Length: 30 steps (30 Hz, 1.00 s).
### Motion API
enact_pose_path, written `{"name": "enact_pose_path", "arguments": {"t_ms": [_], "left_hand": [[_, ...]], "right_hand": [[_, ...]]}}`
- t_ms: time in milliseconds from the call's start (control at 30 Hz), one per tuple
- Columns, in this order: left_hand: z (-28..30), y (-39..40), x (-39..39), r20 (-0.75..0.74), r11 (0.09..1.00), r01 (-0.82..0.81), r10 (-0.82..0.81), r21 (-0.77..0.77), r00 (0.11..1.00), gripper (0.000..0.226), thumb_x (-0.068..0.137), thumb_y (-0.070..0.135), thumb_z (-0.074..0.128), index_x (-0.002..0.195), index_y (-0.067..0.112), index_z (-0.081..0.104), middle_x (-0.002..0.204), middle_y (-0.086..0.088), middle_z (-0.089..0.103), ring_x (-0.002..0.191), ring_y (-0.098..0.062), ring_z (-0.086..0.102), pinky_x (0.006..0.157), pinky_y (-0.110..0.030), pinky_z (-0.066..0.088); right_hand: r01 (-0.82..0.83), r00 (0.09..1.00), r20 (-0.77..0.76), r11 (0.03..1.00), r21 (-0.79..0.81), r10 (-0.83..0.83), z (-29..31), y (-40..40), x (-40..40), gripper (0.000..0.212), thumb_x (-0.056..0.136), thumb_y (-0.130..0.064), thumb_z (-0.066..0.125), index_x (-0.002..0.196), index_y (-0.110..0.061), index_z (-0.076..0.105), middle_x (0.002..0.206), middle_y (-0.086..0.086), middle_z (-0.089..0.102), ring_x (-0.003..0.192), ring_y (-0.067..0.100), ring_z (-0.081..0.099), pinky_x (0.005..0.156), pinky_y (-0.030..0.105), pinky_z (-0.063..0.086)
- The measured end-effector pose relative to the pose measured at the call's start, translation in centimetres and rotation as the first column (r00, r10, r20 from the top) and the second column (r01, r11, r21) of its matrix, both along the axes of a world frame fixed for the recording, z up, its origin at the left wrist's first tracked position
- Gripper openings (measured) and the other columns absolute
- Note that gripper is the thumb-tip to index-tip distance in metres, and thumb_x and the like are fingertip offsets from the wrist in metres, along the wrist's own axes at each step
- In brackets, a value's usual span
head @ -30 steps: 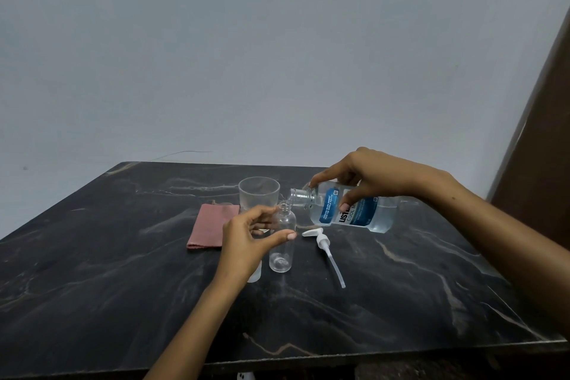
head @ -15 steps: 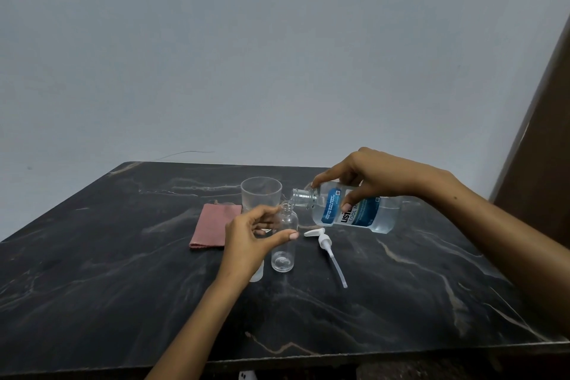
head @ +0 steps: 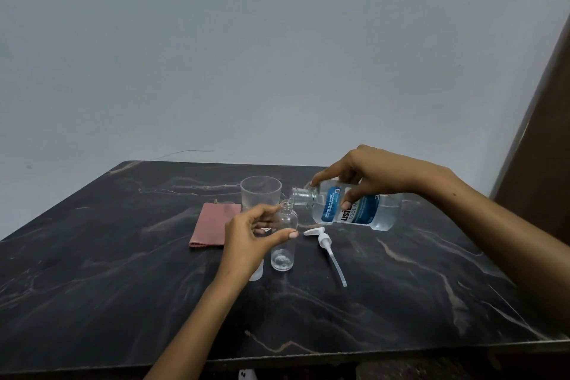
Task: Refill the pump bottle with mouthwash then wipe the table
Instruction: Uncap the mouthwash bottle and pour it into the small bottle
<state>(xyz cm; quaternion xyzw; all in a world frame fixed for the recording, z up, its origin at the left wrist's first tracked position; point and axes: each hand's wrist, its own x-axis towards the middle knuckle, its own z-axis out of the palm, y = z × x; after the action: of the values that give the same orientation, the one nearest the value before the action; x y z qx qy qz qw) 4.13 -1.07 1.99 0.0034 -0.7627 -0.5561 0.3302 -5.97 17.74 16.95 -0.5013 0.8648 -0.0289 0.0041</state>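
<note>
We are at the pour. Our right hand is wrapped around the mouthwash bottle, which lies tipped almost flat with its open neck pointing left, just above and beside the mouth of the small clear pump bottle. That little bottle stands upright on the dark marbled surface, near the middle, and looks nearly empty — only a shallow film at its base, as far as we can tell.

Our left hand curls around the pump bottle from its left side, thumb across the near face, fingers partly spread; whether it truly presses the plastic or only cages it, we cannot tell.

To do this well, we judge that the left hand should close firmly on the pump bottle, since something so light and narrow would tip at a nudge. The neck is small and the mouthwash bottle's mouth is wide, so we should bring lip close over lip and raise the tilt slowly — a thin stream, not a gulp.

The pump head with its long tube lies just right of the bottle, ready to go back on. The clear cup stands behind, and the folded pink cloth waits at the left for wiping.
</note>
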Motion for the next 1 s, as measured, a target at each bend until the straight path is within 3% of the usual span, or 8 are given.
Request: {"name": "enact_pose_path", "arguments": {"t_ms": [300,567,767,1000], "left_hand": [[0.13,0.07,0.05,-0.008,1.0,0.017,-0.016,0.013,1.0,0.046,0.05,0.031,0.083,0.092,0.033,0.063,0.083,0.01,0.07,0.08,0.003,0.065,0.069,-0.009,0.051],[0.1,0.09,-0.08,-0.022,1.0,0.01,-0.01,0.005,1.0,0.046,0.047,0.036,0.081,0.089,0.038,0.062,0.081,0.009,0.07,0.079,0.003,0.065,0.067,-0.008,0.05],[-0.01,-0.05,-0.1,-0.023,1.0,0.002,-0.002,-0.007,1.0,0.045,0.051,0.029,0.084,0.088,0.038,0.062,0.083,0.01,0.07,0.08,0.003,0.066,0.068,-0.008,0.051],[-0.02,-0.05,-0.16,-0.023,1.0,0.001,-0.001,-0.02,1.0,0.044,0.052,0.027,0.085,0.091,0.035,0.063,0.086,0.006,0.071,0.082,-0.007,0.068,0.073,-0.015,0.055]], "right_hand": [[0.008,1.0,-0.001,1.0,0.012,-0.008,0.23,-0.1,0.26,0.06,0.076,-0.018,0.077,0.127,-0.041,0.055,0.104,-0.004,0.074,0.086,0.009,0.069,0.075,0.024,0.056],[0.016,1.0,-0.005,1.0,0.024,-0.016,0.42,-0.16,0.38,0.061,0.075,-0.018,0.077,0.127,-0.04,0.055,0.104,-0.002,0.075,0.088,0.01,0.069,0.078,0.026,0.055],[0.014,1.0,-0.009,1.0,0.026,-0.014,0.54,-0.22,0.42,0.06,0.075,-0.018,0.077,0.127,-0.04,0.056,0.101,-0.002,0.075,0.085,0.011,0.069,0.078,0.029,0.056],[0.013,1.0,-0.014,0.999,0.035,-0.012,0.6,-0.35,0.26,0.06,0.076,-0.018,0.077,0.128,-0.039,0.055,0.103,-0.003,0.074,0.083,0.007,0.067,0.071,0.017,0.051]]}}
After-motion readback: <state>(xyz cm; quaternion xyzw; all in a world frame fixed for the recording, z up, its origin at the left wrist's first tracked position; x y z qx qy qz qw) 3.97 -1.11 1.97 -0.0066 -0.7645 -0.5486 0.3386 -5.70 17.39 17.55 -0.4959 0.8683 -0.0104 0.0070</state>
